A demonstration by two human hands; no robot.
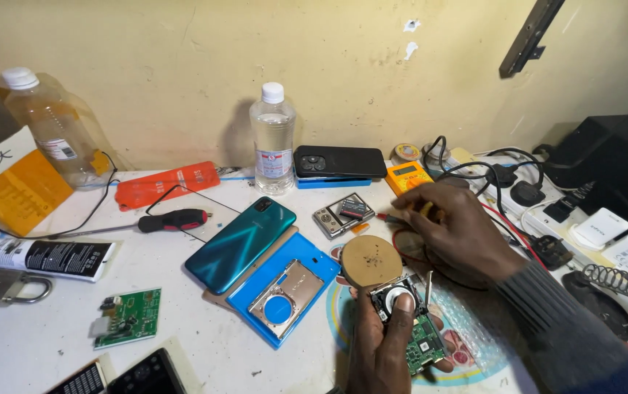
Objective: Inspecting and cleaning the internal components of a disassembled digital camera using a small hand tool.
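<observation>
Cluttered bench: left hand (383, 343) fingers grip circuit module (407, 321); right hand (452, 233) fingers' grip unclear

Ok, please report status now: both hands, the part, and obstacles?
Left hand grips small circuit-board module, thumb on its white disc. Right hand holds red-tipped tool above table. Round wooden disc close beside module.

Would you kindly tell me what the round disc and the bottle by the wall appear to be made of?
Round disc: likely wood or cork, judging by its matte, speckled tan face. Bottle: clear plastic, seemingly; see-through glossy walls, white screw cap.
</observation>
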